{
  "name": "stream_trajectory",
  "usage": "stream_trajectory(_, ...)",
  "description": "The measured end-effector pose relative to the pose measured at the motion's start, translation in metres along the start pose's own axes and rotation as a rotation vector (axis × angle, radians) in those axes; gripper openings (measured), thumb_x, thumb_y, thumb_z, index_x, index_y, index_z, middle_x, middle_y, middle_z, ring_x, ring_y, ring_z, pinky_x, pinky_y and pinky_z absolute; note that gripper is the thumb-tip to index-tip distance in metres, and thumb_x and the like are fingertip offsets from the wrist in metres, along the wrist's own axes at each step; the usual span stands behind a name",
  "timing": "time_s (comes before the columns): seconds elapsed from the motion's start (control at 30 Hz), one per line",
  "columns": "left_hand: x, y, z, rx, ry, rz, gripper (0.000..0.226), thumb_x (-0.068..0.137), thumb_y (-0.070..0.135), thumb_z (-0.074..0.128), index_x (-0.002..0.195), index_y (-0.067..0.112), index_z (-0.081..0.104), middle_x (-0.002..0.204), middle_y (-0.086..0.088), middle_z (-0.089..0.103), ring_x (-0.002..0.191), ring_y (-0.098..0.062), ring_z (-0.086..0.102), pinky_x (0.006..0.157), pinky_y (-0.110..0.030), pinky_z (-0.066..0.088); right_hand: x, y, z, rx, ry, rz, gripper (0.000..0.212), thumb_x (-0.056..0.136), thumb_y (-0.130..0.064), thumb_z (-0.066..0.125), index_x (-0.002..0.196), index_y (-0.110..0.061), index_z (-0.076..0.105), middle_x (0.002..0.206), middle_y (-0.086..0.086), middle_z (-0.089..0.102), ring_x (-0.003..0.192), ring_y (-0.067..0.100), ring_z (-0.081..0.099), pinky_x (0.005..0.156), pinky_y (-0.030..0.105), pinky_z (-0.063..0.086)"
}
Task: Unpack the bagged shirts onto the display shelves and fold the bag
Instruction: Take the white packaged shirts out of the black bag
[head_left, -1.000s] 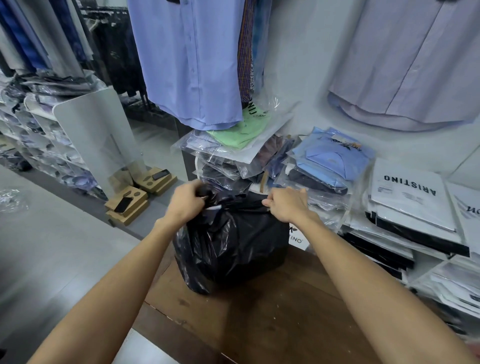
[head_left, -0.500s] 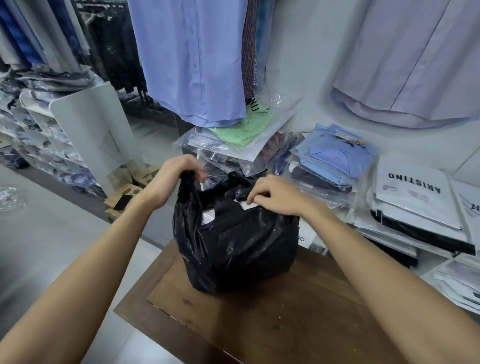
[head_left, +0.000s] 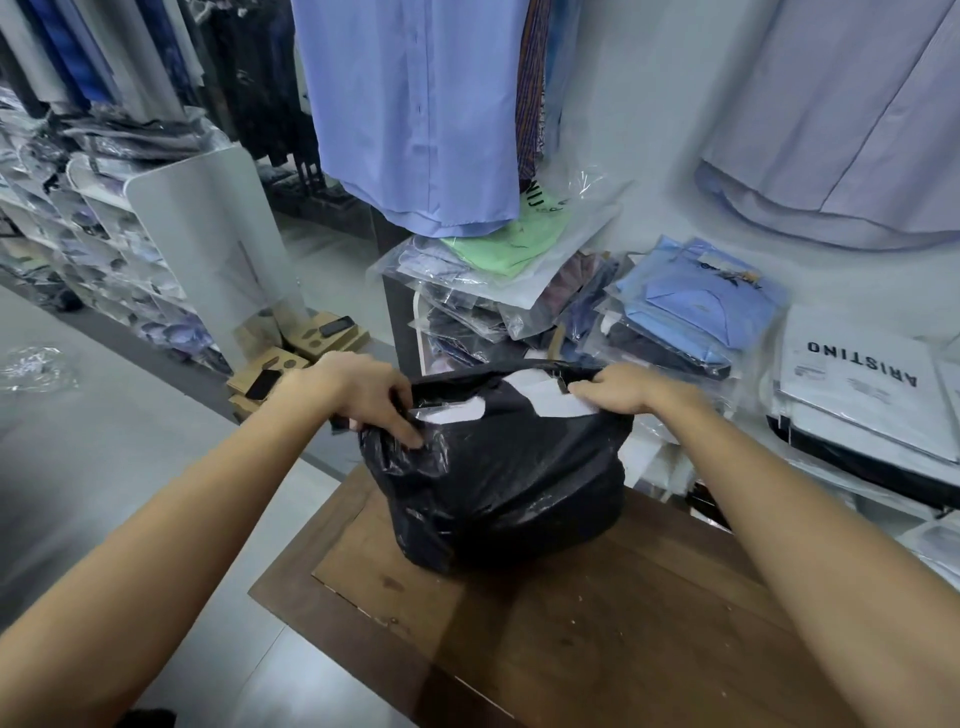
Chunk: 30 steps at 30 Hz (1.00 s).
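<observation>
A full black plastic bag stands on a dark wooden table. My left hand grips the bag's left rim, and my right hand grips its right rim. Between them the mouth is pulled wide. White packaged shirts show inside the opening. Behind the bag, display shelves carry stacks of shirts in clear wrappers: a green one on top at the left, a blue one in the middle, and white ARISTINO packs at the right.
Long blue shirts and a pale lilac shirt hang over the shelves. A white shelf unit full of wrapped shirts stands at the left. Cardboard trays and a crumpled clear wrapper lie on the grey floor.
Both hands held the closed top of the bag together; they have moved apart, stretching the mouth open so the white packs inside show.
</observation>
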<state>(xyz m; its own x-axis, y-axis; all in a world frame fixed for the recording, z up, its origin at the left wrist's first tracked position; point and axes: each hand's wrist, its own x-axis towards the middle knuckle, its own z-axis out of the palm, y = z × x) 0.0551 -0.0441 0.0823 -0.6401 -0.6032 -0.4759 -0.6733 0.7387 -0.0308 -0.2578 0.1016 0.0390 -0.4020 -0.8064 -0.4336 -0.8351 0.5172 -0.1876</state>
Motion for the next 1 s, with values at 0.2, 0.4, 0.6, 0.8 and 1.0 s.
stream_trajectory(0.2,-0.013,-0.008,0.008,-0.172,0.116,0.061,0.053,0.075,0.076,0.067,0.119,0.047,0.061,0.087,0.018,0.065,0.076,-0.005,0.062,0.070,-0.027,0.048,-0.004,0.015,-0.004,0.349,0.069,-0.197,0.047,0.079,-0.053,0.080,0.116,-0.027,0.068,0.099,-0.003,0.070,0.095,0.018,0.065,0.088,0.036,0.049)
stream_trajectory(0.4,-0.005,0.018,0.004,-0.380,0.326,0.326,0.036,0.085,0.061,0.057,0.109,0.040,0.074,0.108,0.020,0.067,0.103,-0.006,0.061,0.095,-0.035,0.049,-0.009,0.008,-0.007,0.290,0.088,-0.423,0.043,0.059,-0.052,0.092,0.082,-0.032,0.062,0.082,-0.012,0.060,0.072,0.010,0.053,0.070,0.034,0.043)
stream_trajectory(0.6,0.012,0.057,0.003,-0.379,0.200,0.314,0.046,0.087,0.060,0.069,0.115,0.024,0.070,0.102,0.010,0.070,0.093,-0.008,0.065,0.083,-0.025,0.052,-0.022,-0.011,-0.013,0.279,0.100,-0.551,0.036,0.067,-0.039,0.094,0.078,-0.028,0.062,0.081,-0.013,0.065,0.071,0.001,0.057,0.067,0.024,0.048)
stream_trajectory(0.8,0.021,0.073,0.005,-0.479,0.222,0.302,0.029,0.103,0.044,0.053,0.123,0.030,0.068,0.112,0.011,0.069,0.106,-0.011,0.061,0.089,-0.026,0.042,-0.035,-0.012,-0.015,0.356,0.178,-0.513,0.042,0.068,-0.033,0.095,0.096,-0.023,0.064,0.101,-0.008,0.069,0.086,0.007,0.069,0.073,0.020,0.054)
stream_trajectory(1.0,0.030,0.074,0.009,-0.464,0.253,0.351,0.026,0.095,0.036,0.065,0.120,0.039,0.069,0.108,0.013,0.075,0.100,0.001,0.067,0.097,-0.026,0.050,-0.040,0.001,-0.013,0.169,0.126,-0.245,0.055,0.068,-0.057,0.087,0.097,-0.020,0.059,0.100,-0.002,0.064,0.093,0.018,0.062,0.083,0.039,0.052)
